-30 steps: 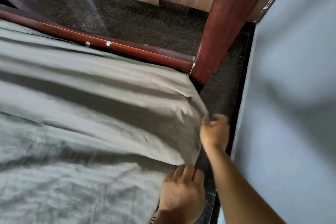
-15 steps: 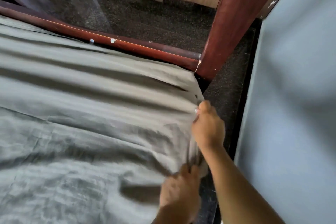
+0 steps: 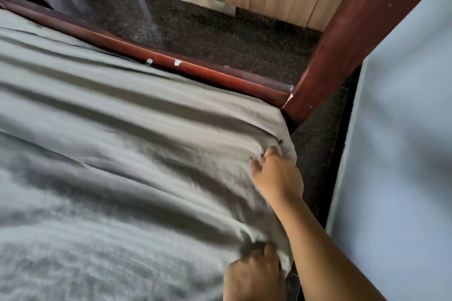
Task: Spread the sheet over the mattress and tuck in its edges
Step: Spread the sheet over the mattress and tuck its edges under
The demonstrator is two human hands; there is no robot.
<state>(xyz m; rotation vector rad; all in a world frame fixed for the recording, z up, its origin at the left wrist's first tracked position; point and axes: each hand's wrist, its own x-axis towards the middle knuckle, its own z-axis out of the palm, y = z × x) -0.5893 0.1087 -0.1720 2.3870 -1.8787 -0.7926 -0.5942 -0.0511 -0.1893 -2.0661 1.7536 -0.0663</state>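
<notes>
By sheet [image 3: 127, 159] corner: wood post [image 3: 342, 56], blue wall [image 3: 403, 154] close on rt.

Head-worn, wide-angle, facing forward and down. Close over the sheet [image 3: 127, 144], bedpost [image 3: 354, 39] at upper right of frame.

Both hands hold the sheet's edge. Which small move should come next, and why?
Probably the right hand should push the grey-green wrinkled cloth sheet down at the corner beside the dark red wooden bedpost: its edge hangs loose there, while the left hand grips the bunched edge.
</notes>
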